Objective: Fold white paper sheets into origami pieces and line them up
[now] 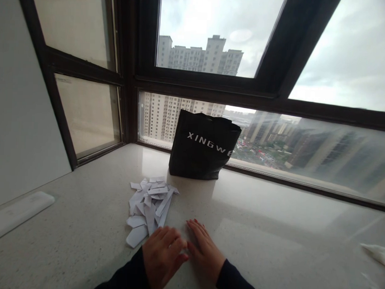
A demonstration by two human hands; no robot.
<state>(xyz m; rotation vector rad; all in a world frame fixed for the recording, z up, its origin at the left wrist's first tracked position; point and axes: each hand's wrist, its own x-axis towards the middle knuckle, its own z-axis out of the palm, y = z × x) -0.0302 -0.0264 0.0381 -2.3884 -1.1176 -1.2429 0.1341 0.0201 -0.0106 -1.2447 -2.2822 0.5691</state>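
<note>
A heap of folded white paper pieces (150, 206) lies on the pale speckled sill. Just below it, near the bottom centre, is my left hand (165, 255), its fingers curled; whatever they hold, if anything, is hidden. To its right my right hand (204, 250) rests low over the sill with the fingers stretched forward. The two hands meet or nearly meet, and a small pale bit, too unclear to name, shows between them.
Behind the paper heap a black bag (205, 147) with white lettering stands upright against the window. A long white object (19, 214) lies at the left. Crumpled whitish material (378, 254) is at the right edge. Dark window frames border the sill.
</note>
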